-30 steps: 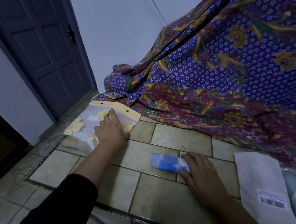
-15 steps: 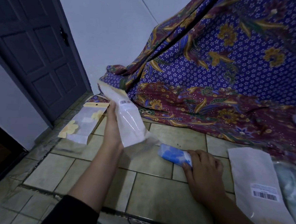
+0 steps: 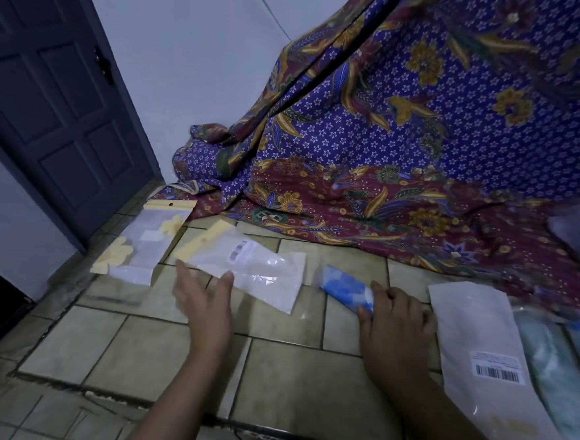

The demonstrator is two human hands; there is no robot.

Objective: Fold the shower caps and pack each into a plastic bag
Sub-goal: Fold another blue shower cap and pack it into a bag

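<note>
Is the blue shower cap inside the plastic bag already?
No, the blue shower cap lies on the tiles, held by the right hand, beside the plastic bag and outside it.

Dark panelled door (image 3: 60, 100), pale wall (image 3: 197, 58), patterned purple cloth (image 3: 441, 144) over tiled floor (image 3: 169, 355).

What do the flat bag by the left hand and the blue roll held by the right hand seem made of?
The bag looks like thin, glossy clear plastic film: it glints and wrinkles; its yellow header may be card. The blue roll looks like soft thin plastic, faintly shiny; blur leaves this open.
</note>
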